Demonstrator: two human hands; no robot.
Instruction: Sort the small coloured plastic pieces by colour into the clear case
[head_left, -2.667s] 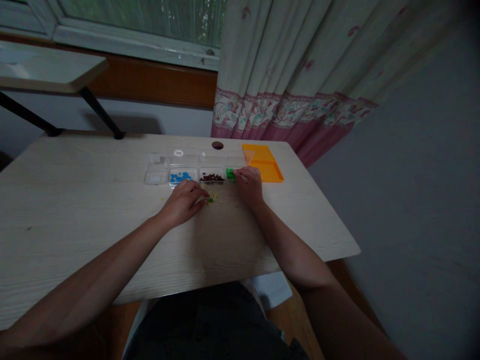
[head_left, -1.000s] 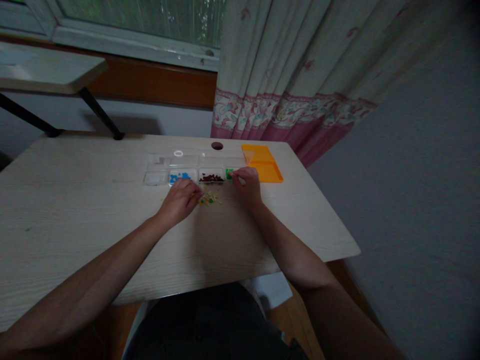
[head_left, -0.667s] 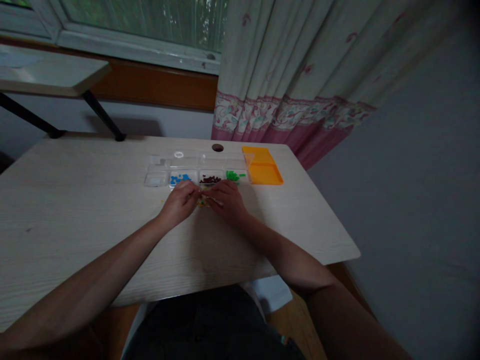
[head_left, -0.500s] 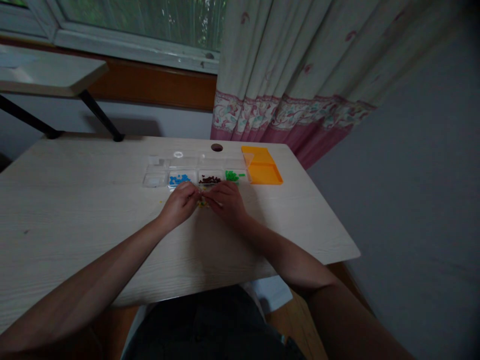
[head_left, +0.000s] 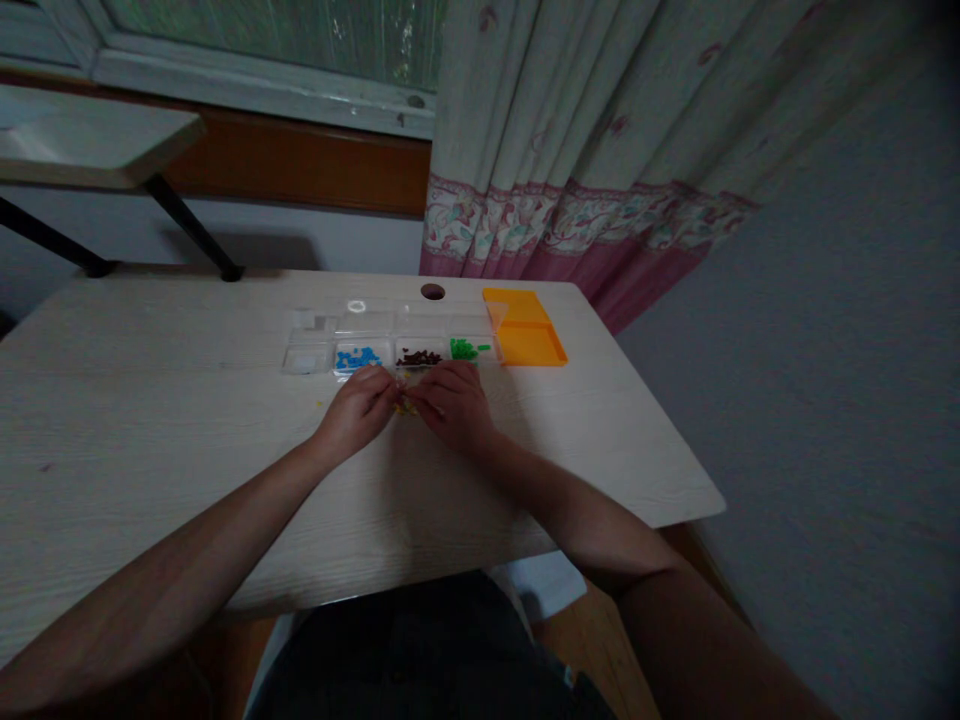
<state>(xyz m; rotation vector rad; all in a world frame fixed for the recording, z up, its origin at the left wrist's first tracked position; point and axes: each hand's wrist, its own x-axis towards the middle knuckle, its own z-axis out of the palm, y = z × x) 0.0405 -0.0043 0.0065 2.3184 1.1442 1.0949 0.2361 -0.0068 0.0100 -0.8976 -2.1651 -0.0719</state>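
My left hand (head_left: 361, 408) and my right hand (head_left: 455, 402) meet fingertip to fingertip over the table, just in front of a clear divided plastic box (head_left: 309, 358). Both are closed in a pinch; whatever lies between the fingers is too small to name. Small yellow pieces (head_left: 406, 408) lie on the table under the fingertips. Behind my left hand, one compartment holds small blue pieces (head_left: 358, 358). Dark brown pieces (head_left: 420, 359) fill part of the middle compartment, and green pieces (head_left: 464, 349) sit in the one behind my right hand.
An orange open case (head_left: 531, 345) lies to the right of the clear box. Behind them is a round cable hole (head_left: 433, 292) in the table (head_left: 187, 440). A raised shelf (head_left: 97, 140) on black legs stands at the left back, and a curtain (head_left: 555, 220) hangs behind the table.
The view has shifted very slightly. Both hands keep nearly the same place and pinch, with only small finger movement.
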